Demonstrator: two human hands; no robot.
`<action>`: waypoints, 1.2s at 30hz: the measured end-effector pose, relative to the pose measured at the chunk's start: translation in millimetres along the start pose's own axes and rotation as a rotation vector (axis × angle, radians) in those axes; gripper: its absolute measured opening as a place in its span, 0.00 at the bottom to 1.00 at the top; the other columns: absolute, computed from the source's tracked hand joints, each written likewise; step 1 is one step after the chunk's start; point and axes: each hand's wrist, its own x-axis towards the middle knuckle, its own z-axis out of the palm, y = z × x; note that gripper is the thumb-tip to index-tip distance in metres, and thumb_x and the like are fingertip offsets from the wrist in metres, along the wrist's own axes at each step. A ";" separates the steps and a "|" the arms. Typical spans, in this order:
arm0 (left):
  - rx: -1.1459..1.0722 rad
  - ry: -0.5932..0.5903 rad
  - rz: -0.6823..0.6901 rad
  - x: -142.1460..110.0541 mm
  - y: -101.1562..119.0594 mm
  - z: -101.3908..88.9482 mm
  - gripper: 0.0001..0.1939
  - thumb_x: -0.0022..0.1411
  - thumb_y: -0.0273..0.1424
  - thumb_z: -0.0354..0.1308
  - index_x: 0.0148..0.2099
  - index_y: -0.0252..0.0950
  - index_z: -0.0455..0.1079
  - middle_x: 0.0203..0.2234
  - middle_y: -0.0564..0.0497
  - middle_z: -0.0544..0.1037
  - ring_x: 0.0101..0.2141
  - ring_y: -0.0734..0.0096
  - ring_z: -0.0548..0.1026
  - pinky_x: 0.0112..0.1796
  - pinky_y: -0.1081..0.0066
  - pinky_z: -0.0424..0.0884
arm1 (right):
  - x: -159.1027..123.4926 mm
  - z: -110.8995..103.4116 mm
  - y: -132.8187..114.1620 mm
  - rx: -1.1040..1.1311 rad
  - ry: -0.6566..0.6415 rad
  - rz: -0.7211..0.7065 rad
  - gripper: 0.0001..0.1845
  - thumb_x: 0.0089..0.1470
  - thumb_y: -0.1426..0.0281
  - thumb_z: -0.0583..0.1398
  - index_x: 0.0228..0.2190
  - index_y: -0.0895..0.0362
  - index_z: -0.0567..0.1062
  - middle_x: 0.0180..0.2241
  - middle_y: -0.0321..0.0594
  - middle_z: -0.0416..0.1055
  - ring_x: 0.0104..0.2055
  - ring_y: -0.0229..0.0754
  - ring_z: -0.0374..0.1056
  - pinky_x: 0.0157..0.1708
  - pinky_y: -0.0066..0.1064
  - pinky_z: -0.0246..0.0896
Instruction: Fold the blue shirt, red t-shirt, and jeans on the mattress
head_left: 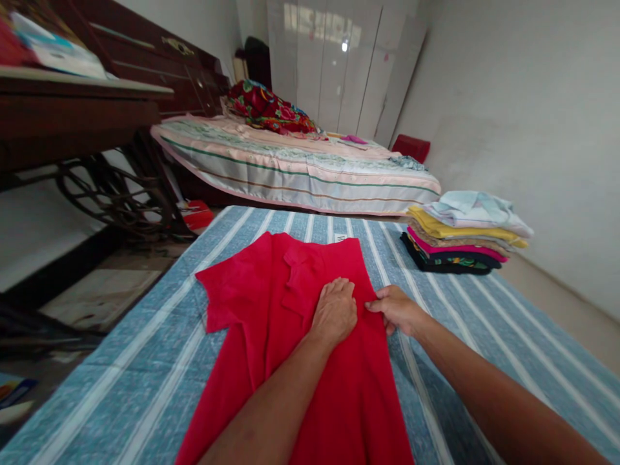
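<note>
A red short-sleeved shirt (242, 284) lies on the blue and white striped cloth (145, 368) in front of me. Its right side is folded inward, while one sleeve sticks out at the left. My left hand (335, 309) rests flat on the folded part, fingers stretched out toward the far end. At the shirt's right edge, my right hand (394, 309) pinches the fabric between thumb and fingers. The near end of the shirt runs out of the picture, partly covered by my left forearm.
A stack of folded clothes (460, 236) stands at the right edge of the striped cloth. Beyond is a bed (290, 165) with a bunched red floral blanket (271, 106). A table with an iron wheel base (116, 194) stands at left; a pale wardrobe (329, 64) fills the back.
</note>
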 end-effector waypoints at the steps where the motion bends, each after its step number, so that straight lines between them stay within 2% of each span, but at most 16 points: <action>1: 0.004 -0.007 0.002 -0.3 0.4 -0.2 0.21 0.61 0.28 0.44 0.56 0.29 0.63 0.55 0.42 0.67 0.56 0.62 0.62 0.57 0.63 0.54 | -0.9 0.7 1.1 0.016 0.023 0.002 0.08 0.51 0.72 0.58 0.22 0.59 0.66 0.11 0.33 0.64 0.09 0.34 0.58 0.05 0.20 0.51; 4: 0.019 -0.024 0.010 -2.0 2.2 -1.8 0.21 0.62 0.30 0.44 0.56 0.30 0.63 0.56 0.41 0.65 0.57 0.61 0.60 0.57 0.61 0.53 | -6.1 1.9 3.5 0.026 0.020 0.012 0.09 0.52 0.70 0.57 0.23 0.59 0.65 0.11 0.32 0.64 0.09 0.34 0.58 0.06 0.20 0.52; 9: 0.051 -0.061 0.028 -5.0 7.2 -6.3 0.20 0.63 0.32 0.44 0.54 0.31 0.64 0.58 0.41 0.63 0.59 0.59 0.57 0.58 0.58 0.51 | -20.0 0.2 10.3 -0.015 -0.121 0.038 0.06 0.47 0.72 0.60 0.24 0.60 0.67 0.16 0.36 0.70 0.12 0.35 0.62 0.07 0.20 0.56; 14: 0.060 -0.087 0.039 -5.4 8.9 -7.0 0.21 0.64 0.35 0.43 0.55 0.32 0.63 0.58 0.40 0.62 0.60 0.58 0.55 0.58 0.56 0.50 | -24.9 -0.3 19.7 0.048 -0.055 0.053 0.07 0.50 0.69 0.58 0.25 0.60 0.68 0.15 0.36 0.69 0.12 0.35 0.62 0.07 0.20 0.54; 17: 0.071 -0.084 0.041 -5.5 8.8 -5.7 0.22 0.64 0.36 0.43 0.56 0.32 0.63 0.59 0.40 0.61 0.60 0.57 0.55 0.58 0.56 0.49 | -30.3 0.3 22.7 0.039 -0.094 0.061 0.09 0.51 0.67 0.58 0.26 0.60 0.69 0.16 0.37 0.70 0.12 0.36 0.63 0.07 0.21 0.55; 20: 0.073 -0.102 0.049 -6.0 9.4 -5.3 0.23 0.64 0.38 0.43 0.57 0.33 0.62 0.60 0.41 0.60 0.61 0.57 0.53 0.58 0.54 0.48 | -39.7 0.0 25.0 0.008 -0.168 0.098 0.08 0.49 0.68 0.59 0.26 0.62 0.71 0.17 0.40 0.71 0.13 0.36 0.64 0.07 0.21 0.56; 22: 0.067 -0.116 0.066 -6.4 9.9 -5.1 0.24 0.64 0.40 0.42 0.58 0.36 0.61 0.60 0.43 0.59 0.61 0.56 0.52 0.58 0.52 0.47 | -46.6 -0.2 26.5 0.019 -0.170 0.112 0.07 0.48 0.69 0.59 0.26 0.62 0.71 0.18 0.41 0.71 0.13 0.36 0.64 0.08 0.20 0.55; 25: 0.065 -0.125 0.103 -6.9 10.1 -4.3 0.24 0.64 0.42 0.42 0.58 0.40 0.62 0.61 0.47 0.59 0.61 0.54 0.51 0.58 0.48 0.46 | -57.1 0.3 28.8 0.049 -0.175 0.097 0.10 0.47 0.66 0.59 0.28 0.62 0.72 0.18 0.40 0.72 0.14 0.36 0.65 0.08 0.19 0.55; 29: 0.072 -0.137 0.118 -6.8 9.9 -2.7 0.25 0.64 0.43 0.42 0.59 0.40 0.61 0.61 0.47 0.58 0.62 0.51 0.49 0.57 0.46 0.45 | -68.1 2.6 35.1 0.033 -0.257 0.081 0.13 0.41 0.67 0.61 0.31 0.60 0.72 0.20 0.39 0.73 0.15 0.36 0.65 0.08 0.19 0.54; 32: 0.073 -0.163 0.118 -6.6 10.1 -2.4 0.27 0.63 0.46 0.42 0.60 0.41 0.60 0.62 0.46 0.56 0.62 0.50 0.48 0.57 0.45 0.43 | -71.2 4.7 41.7 -0.019 -0.232 0.078 0.09 0.41 0.69 0.59 0.28 0.59 0.70 0.19 0.38 0.72 0.15 0.37 0.66 0.08 0.19 0.53; 36: 0.086 -0.206 0.122 -6.2 10.5 -2.8 0.30 0.61 0.51 0.42 0.61 0.43 0.58 0.63 0.46 0.53 0.62 0.48 0.46 0.57 0.44 0.41 | -74.2 3.6 44.6 -0.211 -0.161 0.068 0.05 0.45 0.72 0.57 0.28 0.57 0.66 0.13 0.31 0.66 0.13 0.37 0.64 0.09 0.20 0.51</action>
